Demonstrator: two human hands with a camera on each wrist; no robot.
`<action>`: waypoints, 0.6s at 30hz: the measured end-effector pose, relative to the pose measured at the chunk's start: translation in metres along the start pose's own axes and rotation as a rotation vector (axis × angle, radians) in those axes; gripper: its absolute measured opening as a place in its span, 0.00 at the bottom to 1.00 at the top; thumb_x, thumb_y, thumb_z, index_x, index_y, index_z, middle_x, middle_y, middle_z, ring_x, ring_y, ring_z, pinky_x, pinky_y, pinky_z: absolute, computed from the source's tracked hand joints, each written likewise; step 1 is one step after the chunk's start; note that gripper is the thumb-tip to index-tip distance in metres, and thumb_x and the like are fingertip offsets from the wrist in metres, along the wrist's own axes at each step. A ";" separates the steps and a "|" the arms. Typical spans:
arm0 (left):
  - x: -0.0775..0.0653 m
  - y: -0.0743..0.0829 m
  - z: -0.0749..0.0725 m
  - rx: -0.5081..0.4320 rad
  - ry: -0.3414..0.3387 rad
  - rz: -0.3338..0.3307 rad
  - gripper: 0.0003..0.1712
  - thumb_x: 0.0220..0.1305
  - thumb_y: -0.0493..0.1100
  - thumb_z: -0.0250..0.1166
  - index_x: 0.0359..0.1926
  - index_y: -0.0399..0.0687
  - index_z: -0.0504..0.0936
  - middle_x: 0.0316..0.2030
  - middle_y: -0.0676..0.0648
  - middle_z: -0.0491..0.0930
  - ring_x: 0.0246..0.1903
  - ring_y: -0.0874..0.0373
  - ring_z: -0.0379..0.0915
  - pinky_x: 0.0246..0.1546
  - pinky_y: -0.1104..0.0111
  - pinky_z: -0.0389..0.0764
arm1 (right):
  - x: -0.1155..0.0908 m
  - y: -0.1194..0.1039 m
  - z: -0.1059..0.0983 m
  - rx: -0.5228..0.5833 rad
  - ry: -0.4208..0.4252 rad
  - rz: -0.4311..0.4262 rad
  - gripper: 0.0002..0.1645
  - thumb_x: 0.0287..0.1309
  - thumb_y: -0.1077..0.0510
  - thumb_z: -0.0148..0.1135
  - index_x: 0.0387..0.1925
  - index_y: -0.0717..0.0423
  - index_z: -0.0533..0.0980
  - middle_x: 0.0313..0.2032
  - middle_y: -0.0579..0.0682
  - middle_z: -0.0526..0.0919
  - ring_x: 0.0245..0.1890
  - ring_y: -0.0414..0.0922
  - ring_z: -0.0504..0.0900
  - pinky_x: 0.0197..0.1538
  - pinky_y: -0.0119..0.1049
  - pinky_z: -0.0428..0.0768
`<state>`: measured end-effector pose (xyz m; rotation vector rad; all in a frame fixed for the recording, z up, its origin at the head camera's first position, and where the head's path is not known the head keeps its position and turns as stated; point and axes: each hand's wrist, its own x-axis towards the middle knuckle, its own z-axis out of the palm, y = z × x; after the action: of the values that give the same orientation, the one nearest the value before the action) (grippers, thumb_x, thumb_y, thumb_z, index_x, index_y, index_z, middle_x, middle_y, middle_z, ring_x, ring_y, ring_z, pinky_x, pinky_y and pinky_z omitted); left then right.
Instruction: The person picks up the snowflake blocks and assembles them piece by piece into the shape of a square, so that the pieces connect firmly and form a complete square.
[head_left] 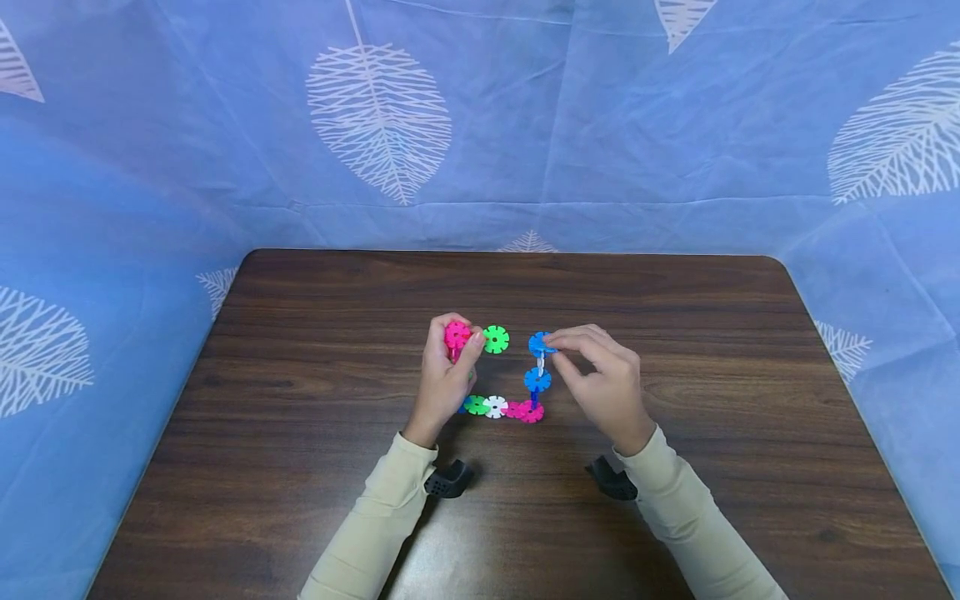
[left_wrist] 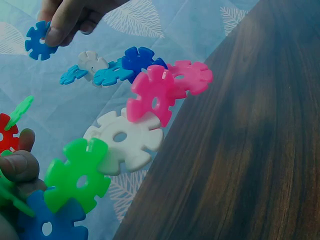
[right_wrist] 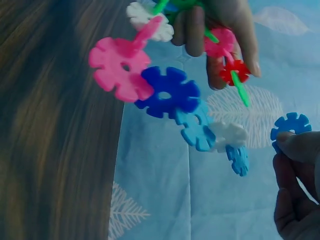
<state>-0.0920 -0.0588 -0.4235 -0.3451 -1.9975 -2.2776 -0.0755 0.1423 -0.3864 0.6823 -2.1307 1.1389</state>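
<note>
My left hand [head_left: 446,375] grips a chain of notched plastic snowflake discs, with a pink disc [head_left: 457,335] by the thumb. From the hand one end leads through a red disc [right_wrist: 234,72] to a green disc [head_left: 496,339]. The other side bends round through a white disc [left_wrist: 123,137], pink discs [left_wrist: 190,77] and a dark blue disc [right_wrist: 169,95] to a light blue disc [right_wrist: 238,160] at its tip. Between thumb and fingers my right hand [head_left: 603,375] pinches a loose blue snowflake disc [right_wrist: 292,122], apart from that tip in both wrist views. Palm and fingers hide some left-side discs.
Beneath the hands lies a dark wood-grain table [head_left: 675,500]. A blue cloth [head_left: 510,125] with white leaf prints hangs behind it and along its sides. Each wrist carries a black device, one below the left hand [head_left: 450,480] and one below the right.
</note>
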 end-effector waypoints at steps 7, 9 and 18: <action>-0.002 0.005 -0.001 -0.001 -0.018 -0.015 0.16 0.69 0.36 0.54 0.52 0.35 0.60 0.43 0.38 0.73 0.09 0.64 0.57 0.10 0.75 0.61 | 0.001 -0.004 0.011 -0.106 0.005 -0.129 0.12 0.39 0.78 0.68 0.29 0.64 0.83 0.32 0.57 0.86 0.34 0.51 0.75 0.37 0.41 0.66; -0.002 0.006 -0.001 0.000 -0.020 -0.007 0.17 0.69 0.35 0.54 0.53 0.34 0.59 0.44 0.36 0.73 0.10 0.64 0.57 0.10 0.75 0.61 | 0.002 -0.004 0.013 -0.117 0.000 -0.134 0.11 0.41 0.77 0.67 0.29 0.65 0.84 0.32 0.57 0.87 0.33 0.50 0.72 0.36 0.41 0.62; -0.003 0.007 -0.003 -0.016 -0.027 0.018 0.16 0.68 0.34 0.55 0.51 0.33 0.59 0.44 0.35 0.73 0.09 0.64 0.57 0.09 0.75 0.61 | 0.004 -0.007 0.021 -0.136 0.011 -0.136 0.07 0.42 0.74 0.69 0.28 0.65 0.84 0.31 0.57 0.87 0.32 0.50 0.72 0.38 0.41 0.65</action>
<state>-0.0877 -0.0627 -0.4178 -0.3952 -1.9817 -2.2918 -0.0794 0.1202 -0.3890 0.7435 -2.0960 0.9152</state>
